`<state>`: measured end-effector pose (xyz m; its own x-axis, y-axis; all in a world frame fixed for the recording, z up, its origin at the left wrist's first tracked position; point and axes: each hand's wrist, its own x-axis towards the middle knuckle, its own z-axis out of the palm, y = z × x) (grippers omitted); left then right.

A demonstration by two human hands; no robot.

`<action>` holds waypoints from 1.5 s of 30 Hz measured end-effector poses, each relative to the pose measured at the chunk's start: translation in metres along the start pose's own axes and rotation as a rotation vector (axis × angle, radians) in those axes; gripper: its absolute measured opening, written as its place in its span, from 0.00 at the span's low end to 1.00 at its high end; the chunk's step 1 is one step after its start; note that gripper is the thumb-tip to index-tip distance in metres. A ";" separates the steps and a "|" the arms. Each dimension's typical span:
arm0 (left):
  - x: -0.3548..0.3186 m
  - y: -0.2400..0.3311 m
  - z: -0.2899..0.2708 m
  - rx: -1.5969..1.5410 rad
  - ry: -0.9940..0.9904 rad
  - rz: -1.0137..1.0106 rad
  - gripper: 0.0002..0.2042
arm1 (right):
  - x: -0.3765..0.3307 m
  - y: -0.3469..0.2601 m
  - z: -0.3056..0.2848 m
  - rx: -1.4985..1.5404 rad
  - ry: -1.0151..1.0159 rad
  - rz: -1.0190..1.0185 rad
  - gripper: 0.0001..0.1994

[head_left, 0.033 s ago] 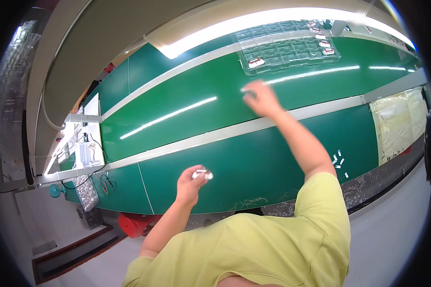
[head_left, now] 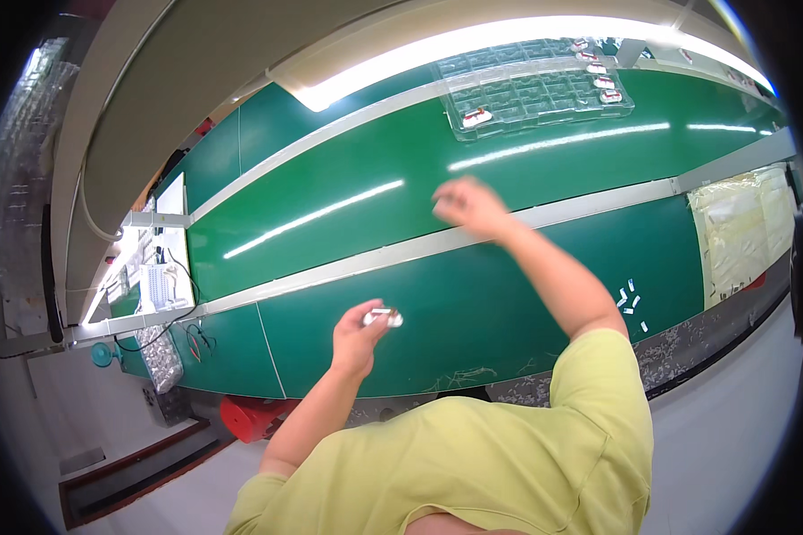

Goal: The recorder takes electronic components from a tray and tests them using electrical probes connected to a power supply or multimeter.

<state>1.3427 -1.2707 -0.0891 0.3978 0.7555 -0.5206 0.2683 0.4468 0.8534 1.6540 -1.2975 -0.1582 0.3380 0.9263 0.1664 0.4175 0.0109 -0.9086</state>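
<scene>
Near the front middle of the green bench, my left hand [head_left: 355, 343] grips a small white part [head_left: 383, 317] with a dark and reddish patch on it. Its fingers close round one end, and the other end sticks out to the right. My right hand [head_left: 471, 207] is over the bench's far section, just beyond the pale strip. Motion blurs its fingers, so I cannot make out whether it holds anything. Farther back stands a clear plastic compartment tray [head_left: 466, 134]. One white part with red [head_left: 477, 117] sits in its near left corner, and several more line its right side.
Several small white and blue pieces [head_left: 631, 300] lie on the right of the green bench [head_left: 526, 312]. A yellowish wrapped sheet [head_left: 745, 227] covers the right end. At the left are a bag of small parts [head_left: 159, 361] and cables [head_left: 201, 343]. A red stool [head_left: 252, 417] stands below the front edge.
My right hand has come back from near the tray, toward me and slightly left. My left hand has shifted a little to the right with the white part still gripped.
</scene>
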 end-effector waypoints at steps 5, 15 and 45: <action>0.021 0.008 0.045 0.082 -0.039 0.152 0.17 | -0.065 -0.051 0.050 0.442 -0.458 0.117 0.16; -0.002 -0.007 0.017 0.255 0.033 0.096 0.26 | 0.037 0.019 -0.046 -0.341 0.524 -0.136 0.10; -0.184 -0.139 -0.282 0.124 0.475 -0.228 0.17 | -0.097 -0.128 0.264 0.269 -0.089 0.117 0.05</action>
<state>0.9853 -1.3369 -0.1054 -0.1151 0.7924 -0.5991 0.4146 0.5864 0.6959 1.3445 -1.2895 -0.1589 0.2906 0.9563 0.0316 0.1379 -0.0092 -0.9904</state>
